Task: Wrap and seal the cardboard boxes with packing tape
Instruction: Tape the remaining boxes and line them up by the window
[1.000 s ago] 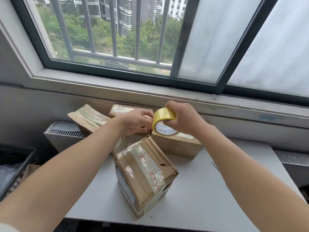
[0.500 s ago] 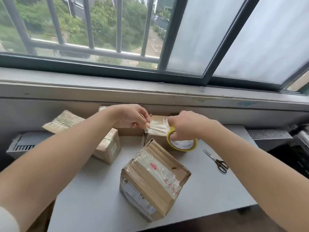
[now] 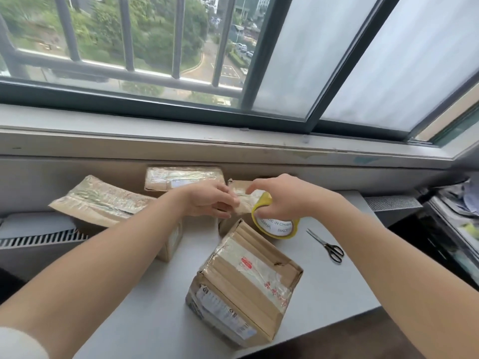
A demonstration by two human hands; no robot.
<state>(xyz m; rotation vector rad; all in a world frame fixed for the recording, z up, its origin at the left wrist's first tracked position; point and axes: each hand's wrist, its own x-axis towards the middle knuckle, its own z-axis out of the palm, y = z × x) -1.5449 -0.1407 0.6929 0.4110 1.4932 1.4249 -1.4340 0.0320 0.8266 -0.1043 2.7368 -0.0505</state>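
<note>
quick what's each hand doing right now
Left hand: closed, pinching the loose end of the tape strip.
Right hand: closed, gripping the yellow tape roll.

place: upper-floor room | cues: barred window (image 3: 178, 37), radiator grille (image 3: 39, 240), grey table (image 3: 145, 307), cardboard boxes (image 3: 246, 286)

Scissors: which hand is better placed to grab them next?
Right, probably. The scissors lie on the table just right of the tape roll that the right hand grips; it must drop the roll first. The left hand pinches the tape end, farther away.
</note>
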